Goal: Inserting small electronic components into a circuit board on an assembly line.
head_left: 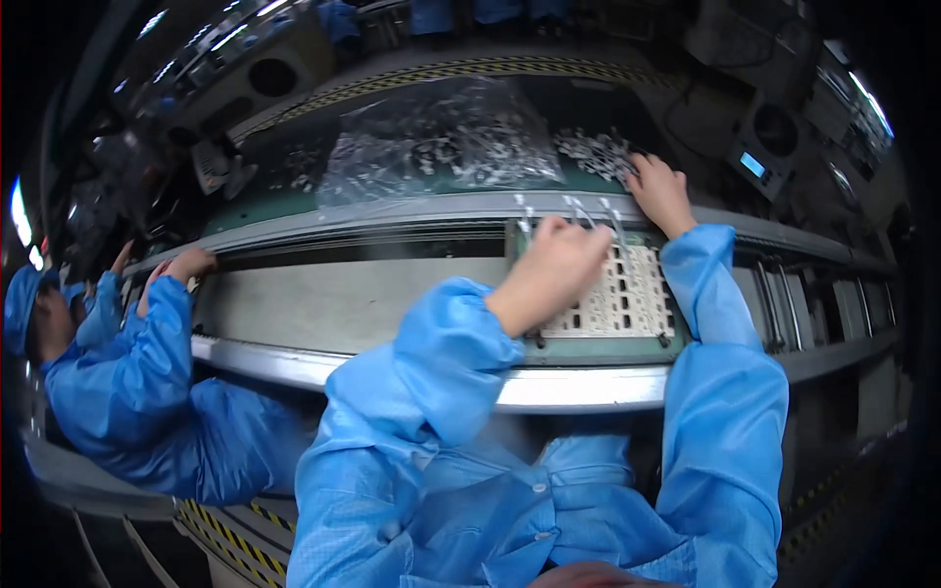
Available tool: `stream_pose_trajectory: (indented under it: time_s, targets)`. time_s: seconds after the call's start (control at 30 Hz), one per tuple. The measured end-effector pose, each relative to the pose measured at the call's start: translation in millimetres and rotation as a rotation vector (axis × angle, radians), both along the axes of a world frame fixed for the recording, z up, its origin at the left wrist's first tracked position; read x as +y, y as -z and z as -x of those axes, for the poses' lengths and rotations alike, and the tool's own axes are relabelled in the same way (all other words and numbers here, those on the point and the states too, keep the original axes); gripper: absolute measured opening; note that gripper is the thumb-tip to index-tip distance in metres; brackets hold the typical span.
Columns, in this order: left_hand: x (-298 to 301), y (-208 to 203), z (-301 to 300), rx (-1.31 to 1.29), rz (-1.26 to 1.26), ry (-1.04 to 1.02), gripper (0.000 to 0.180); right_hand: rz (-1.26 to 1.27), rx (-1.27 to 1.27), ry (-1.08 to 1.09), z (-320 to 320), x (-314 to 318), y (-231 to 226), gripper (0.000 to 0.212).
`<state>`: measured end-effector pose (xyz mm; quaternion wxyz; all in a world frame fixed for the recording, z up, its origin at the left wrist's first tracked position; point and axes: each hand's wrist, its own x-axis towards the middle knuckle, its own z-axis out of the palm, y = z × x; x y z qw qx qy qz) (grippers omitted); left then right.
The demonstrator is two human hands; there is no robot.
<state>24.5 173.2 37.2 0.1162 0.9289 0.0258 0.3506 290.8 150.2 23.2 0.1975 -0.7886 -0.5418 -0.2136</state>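
Reaching over one panel (642, 299): one left hand (561, 271)

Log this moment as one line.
left hand: over pale slotted board | right hand: at white parts pile | clear plastic bag: left of pile

The person's left hand (557, 271) hovers over or touches a cream panel (642, 299) with dark slots—the contact is hidden—while thin leads (574, 207) with white tips stick up by the panel's far edge. The panel lies on a green tray (598, 352) between metal rails (578, 389). The right hand (663, 194) reaches to a pile of small white parts (593, 151) on a green surface (279, 209), just beside a clear plastic bag (368, 162). A co-worker in blue (127, 402) sits at left.
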Motion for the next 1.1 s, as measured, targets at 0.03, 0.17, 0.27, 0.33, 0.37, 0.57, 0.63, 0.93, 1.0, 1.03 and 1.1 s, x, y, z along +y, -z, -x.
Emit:
stream_pose_trajectory:
  time_s: [0.03, 0.17, 0.27, 0.33, 0.37, 0.57, 0.63, 0.93, 1.0, 1.03, 1.1]
  targets:
    - [-3, 3, -2, -0.001, -0.02, -0.004, 0.012, 0.014, -0.009, -0.013, -3, 0, 1, 0.023]
    - [-8, 11, -4, -0.001, -0.099, -0.023, 0.019, -0.084, 0.029, -0.084, -4, -8, -3, 0.018]
    - [-5, 15, -2, -0.006, -0.171, -0.042, 0.019, -0.151, 0.288, -0.173, 2, -6, -7, 0.017]
    - [-6, 19, 0, -0.011, -0.158, -0.065, 0.016, -0.224, 0.292, -0.256, 0, -1, -4, 0.017]
    - [-6, 21, 0, -0.005, -0.164, -0.081, 0.016, -0.225, 0.379, -0.267, -2, 0, -4, 0.016]
    - [-7, 26, -2, 0.02, -0.115, -0.089, 0.013, -0.332, 0.493, -0.308, -12, -2, -8, 0.017]
    - [-7, 24, 0, 0.052, -0.09, -0.106, 0.013, -0.379, 0.448, -0.325, -11, -5, -13, 0.018]
    - [-7, 25, 1, 0.069, 0.07, -0.123, 0.01, -0.548, 0.484, -0.205, -18, -25, -37, 0.022]
    - [-9, 24, 4, 0.077, 0.074, -0.121, 0.01, -0.563, 0.507, -0.206, -21, -26, -39, 0.022]
    - [-9, 24, 4, 0.067, 0.071, -0.132, 0.01, -0.582, 0.536, -0.207, -21, -27, -40, 0.022]
    - [-11, 25, 4, 0.061, 0.074, -0.137, 0.01, -0.596, 0.567, -0.201, -24, -29, -39, 0.021]
